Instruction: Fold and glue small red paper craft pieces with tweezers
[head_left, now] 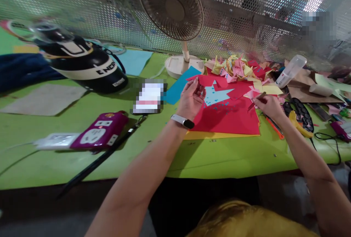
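Observation:
My left hand (pixel 192 96), with a watch on the wrist, is raised over the left part of the red paper (pixel 227 120). Its fingers are curled together; whatever they may pinch is too small to make out. My right hand (pixel 267 105) grips a thin, dark pointed tool, apparently tweezers (pixel 251 106), tips down at the red paper's right side. Between the hands lies a light blue paper piece (pixel 219 95) with jagged points. Tiny blue bits (pixel 216 103) are scattered over it and the red sheet. Yellow paper (pixel 208 135) shows under the red.
A fan (pixel 175 8) stands behind, beside a pile of folded paper scraps (pixel 236 67). Leftward are a phone (pixel 149 97), a purple power strip (pixel 100 131) and a black bottle (pixel 85 65). An orange cutter (pixel 275 127) and a clear bottle (pixel 290 70) lie rightward.

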`<state>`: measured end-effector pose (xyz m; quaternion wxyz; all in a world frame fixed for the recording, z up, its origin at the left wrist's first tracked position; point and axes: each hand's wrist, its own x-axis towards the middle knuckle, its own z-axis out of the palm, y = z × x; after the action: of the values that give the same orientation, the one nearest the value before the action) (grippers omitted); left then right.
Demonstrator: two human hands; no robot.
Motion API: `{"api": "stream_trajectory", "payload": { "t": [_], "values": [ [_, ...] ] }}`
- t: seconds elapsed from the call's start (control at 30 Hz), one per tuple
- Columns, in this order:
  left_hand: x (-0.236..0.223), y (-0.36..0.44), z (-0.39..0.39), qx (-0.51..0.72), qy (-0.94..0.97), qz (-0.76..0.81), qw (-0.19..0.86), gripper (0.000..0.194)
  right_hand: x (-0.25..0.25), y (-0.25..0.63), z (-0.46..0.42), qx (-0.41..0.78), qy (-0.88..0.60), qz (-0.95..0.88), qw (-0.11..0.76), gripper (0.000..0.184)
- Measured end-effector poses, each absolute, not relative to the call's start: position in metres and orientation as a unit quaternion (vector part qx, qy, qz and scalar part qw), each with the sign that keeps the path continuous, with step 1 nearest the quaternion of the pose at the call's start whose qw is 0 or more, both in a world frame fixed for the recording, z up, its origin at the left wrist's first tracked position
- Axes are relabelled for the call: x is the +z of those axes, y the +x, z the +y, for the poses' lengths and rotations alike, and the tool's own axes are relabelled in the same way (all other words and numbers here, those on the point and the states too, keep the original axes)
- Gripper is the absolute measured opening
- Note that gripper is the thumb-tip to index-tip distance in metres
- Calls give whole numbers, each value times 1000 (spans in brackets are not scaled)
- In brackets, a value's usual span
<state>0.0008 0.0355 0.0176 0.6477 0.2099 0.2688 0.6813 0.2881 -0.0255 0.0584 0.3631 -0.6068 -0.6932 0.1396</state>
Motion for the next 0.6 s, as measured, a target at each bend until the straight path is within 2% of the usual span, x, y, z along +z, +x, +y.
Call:
{"api": "stream_trajectory", "payload": {
  "t": [0.07,0.1,0.27,0.33,0.47,0.6],
  "values": [
    [18,-1,36,683,205,265,649,15,64,290,-24,120,-606,-710,337,33],
    [18,-2,36,686,201,265,647,14,69,291,-23,118,-602,-707,351,33],
    [19,-3,36,695,184,251,648,15,94,281,-1,155,-550,-587,573,37],
    [21,-4,36,694,172,239,657,14,95,272,11,200,-540,-539,615,40],
    [24,-6,36,697,147,239,660,10,78,251,30,327,-537,-454,631,40],
    [23,-9,37,700,139,244,656,10,56,229,36,449,-516,-408,605,39]
  ]
}}
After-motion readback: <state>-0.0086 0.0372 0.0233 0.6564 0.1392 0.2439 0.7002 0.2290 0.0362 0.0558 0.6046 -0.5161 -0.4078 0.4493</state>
